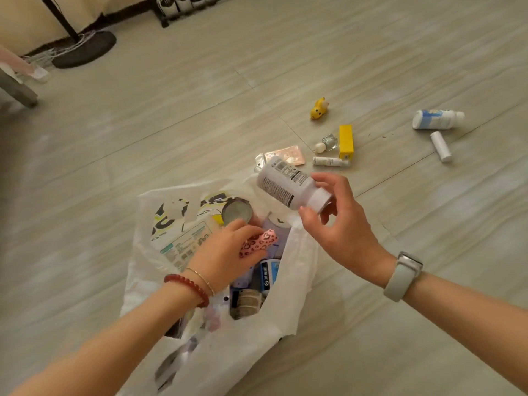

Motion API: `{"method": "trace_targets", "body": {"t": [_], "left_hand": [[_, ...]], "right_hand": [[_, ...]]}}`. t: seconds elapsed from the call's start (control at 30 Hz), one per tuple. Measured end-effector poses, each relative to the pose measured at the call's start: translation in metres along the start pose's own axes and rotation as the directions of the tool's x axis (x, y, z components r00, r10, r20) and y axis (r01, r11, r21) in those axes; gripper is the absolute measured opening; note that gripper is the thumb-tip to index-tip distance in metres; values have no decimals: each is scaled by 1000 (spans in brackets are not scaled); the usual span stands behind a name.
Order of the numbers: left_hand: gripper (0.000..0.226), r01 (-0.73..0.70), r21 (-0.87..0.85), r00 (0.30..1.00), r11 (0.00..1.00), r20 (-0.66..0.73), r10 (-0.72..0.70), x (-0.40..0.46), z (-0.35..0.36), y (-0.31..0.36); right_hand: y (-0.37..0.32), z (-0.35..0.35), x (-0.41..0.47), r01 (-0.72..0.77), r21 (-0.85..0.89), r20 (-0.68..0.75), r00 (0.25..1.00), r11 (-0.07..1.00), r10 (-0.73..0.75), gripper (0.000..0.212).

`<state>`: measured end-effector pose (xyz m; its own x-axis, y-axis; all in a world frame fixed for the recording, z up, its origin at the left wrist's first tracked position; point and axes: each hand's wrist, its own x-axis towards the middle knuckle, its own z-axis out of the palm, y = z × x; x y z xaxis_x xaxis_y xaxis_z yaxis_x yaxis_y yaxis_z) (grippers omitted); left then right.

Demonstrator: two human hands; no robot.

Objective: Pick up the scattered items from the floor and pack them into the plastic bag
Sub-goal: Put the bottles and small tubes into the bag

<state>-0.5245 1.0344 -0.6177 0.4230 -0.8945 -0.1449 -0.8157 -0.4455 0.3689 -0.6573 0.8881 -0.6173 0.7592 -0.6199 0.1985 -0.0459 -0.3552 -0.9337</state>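
A white plastic bag lies open on a pale tiled floor, low in the middle of the view, with printed lettering on its far-left wall. Inside its mouth sit several packed items: a round silver-lidded tin at the far end, a dark container with a blue and white label in the middle, and a brown ribbed item nearest the person.

The left hand, with a red bead bracelet and a thin chain at the wrist, reaches into the bag mouth; its fingers are curled around a small pink leopard-print item. The right hand, with a pale watch on the wrist, is held just above the bag's far-right edge. Its thumb and fingertips pinch the white cap end of a grey-white bottle, which is tilted with its base pointing up and away.

Beyond the bag, still on the floor, lie a pink foil sachet, a small white tube, a glittery little bottle with a round cap, and a yellow box. Farther beyond is a yellow toy animal. Well to the right of the bag lie a white and blue bottle on its side and a white cylinder.
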Motion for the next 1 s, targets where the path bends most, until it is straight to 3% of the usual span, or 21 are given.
{"method": "trace_targets", "body": {"t": [0.1, 0.17, 0.23, 0.3, 0.37, 0.47, 0.57, 0.63, 0.73, 0.8, 0.87, 0.93, 1.0], "left_hand": [[46, 127, 176, 987, 976, 71, -141, -16, 12, -13], [39, 188, 234, 982, 954, -46, -182, -22, 10, -21], [26, 189, 203, 965, 961, -219, -143, -25, 5, -26], [21, 144, 169, 928, 975, -365, -74, -26, -2, -26], [25, 82, 173, 889, 981, -457, 6, -24, -10, -23], [27, 27, 186, 850, 982, -521, 75, -8, -24, -14], [36, 18, 218, 844, 976, -527, 103, 25, -34, -3], [46, 25, 265, 910, 964, -406, 88, 55, -38, 8], [47, 5, 301, 1000, 954, 22, -13, 103, -31, 21], [56, 16, 307, 932, 952, 341, -126, 122, -15, 22], [66, -10, 361, 830, 933, 523, -193, 120, 4, 14], [74, -147, 397, 814, 906, 569, -118, 102, 18, 2], [99, -240, 392, 824, 888, 565, -27, 83, 20, -6]], "right_hand": [[-4, 18, -15, 158, -257, 139, 982, 953, -125, 41], [-1, 29, -22, 204, -432, 196, 972, 879, -129, 44], [1, 38, -27, 185, -565, 255, 966, 804, -43, 49], [0, 46, -30, 256, -586, 361, 932, 768, -34, 51], [-3, 48, -31, 397, -536, 416, 892, 745, -176, 42], [0, 35, -21, 350, -365, 205, 934, 863, -292, 29], [19, 10, 2, 149, -307, -12, 987, 940, -161, 31], [45, -7, 17, 8, -354, -64, 997, 935, -33, 28], [89, -27, 31, -175, -451, -38, 984, 876, 176, 27], [114, -32, 33, -233, -484, -8, 965, 844, 262, 28], [133, -33, 34, -247, -523, 30, 951, 816, 307, 30], [144, -27, 36, -234, -569, 90, 935, 788, 343, 33], [151, -17, 43, -213, -587, 149, 920, 781, 363, 35]]}}
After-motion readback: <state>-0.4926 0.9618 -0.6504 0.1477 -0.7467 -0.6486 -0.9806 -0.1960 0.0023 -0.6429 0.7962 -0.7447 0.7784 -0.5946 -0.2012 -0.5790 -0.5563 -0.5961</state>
